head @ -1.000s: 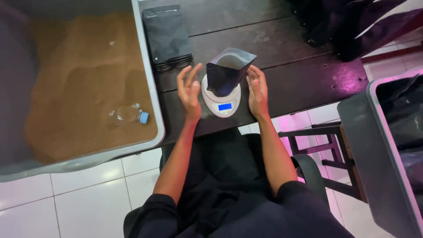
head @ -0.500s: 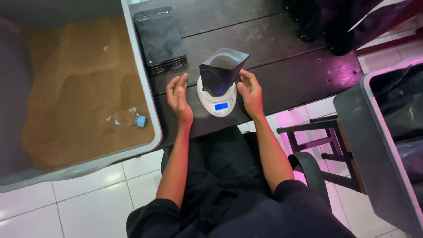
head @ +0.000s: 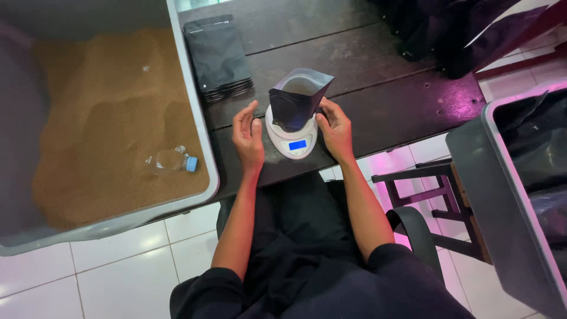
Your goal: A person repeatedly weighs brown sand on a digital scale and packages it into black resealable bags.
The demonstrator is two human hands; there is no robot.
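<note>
An open black stand-up pouch (head: pixel 297 101) stands on a small white digital scale (head: pixel 290 137) with a lit blue display, on a dark wooden table (head: pixel 384 94). My right hand (head: pixel 335 127) touches the pouch's right side with its fingertips. My left hand (head: pixel 248 137) hovers open just left of the scale, fingers apart, holding nothing.
A large grey tub (head: pixel 195 112) of brown granular material fills the left, with a cut plastic bottle (head: pixel 171 160) lying in it. A stack of flat black pouches (head: pixel 217 56) lies behind the scale. A grey bin (head: pixel 502 195) holding dark bags and a chair frame (head: pixel 431 183) stand at right.
My left hand has drawn back from the pouch and now hovers beside the scale. The right hand stays at the pouch's side. The view shifted slightly.
</note>
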